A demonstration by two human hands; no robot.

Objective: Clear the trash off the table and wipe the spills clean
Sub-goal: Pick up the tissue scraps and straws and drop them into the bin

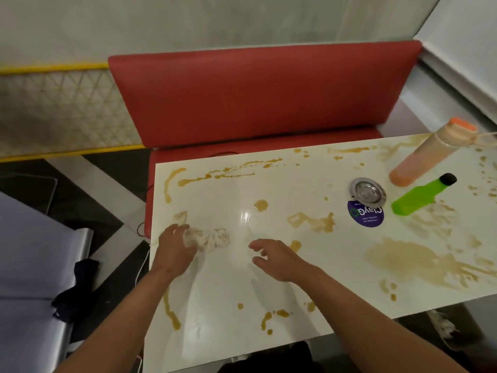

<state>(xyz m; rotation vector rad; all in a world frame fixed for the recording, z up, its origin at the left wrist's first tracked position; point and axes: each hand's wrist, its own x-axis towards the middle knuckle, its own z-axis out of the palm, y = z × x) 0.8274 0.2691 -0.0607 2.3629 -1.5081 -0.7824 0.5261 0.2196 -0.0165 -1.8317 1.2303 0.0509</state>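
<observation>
Surface: glossy white table [269, 265], brown spills [411, 261].
Tissue wad [207, 239]: soft, light, soggy; bunch whole.
Left hand [174, 244]: grips wad.
Right hand [277, 258]: loosely spread, holding nothing.

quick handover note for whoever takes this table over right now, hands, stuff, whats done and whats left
Left hand: grip on the crumpled white rag, pressed on the table near its left edge.
Right hand: open, hovering over the table, holding nothing.
Things: orange bottle and green bottle at the far right, metal dish and purple sticker beside them.
Done: little; the patch near the hands looks clean.
Left: brown spills over most of the table, largest at right.
</observation>
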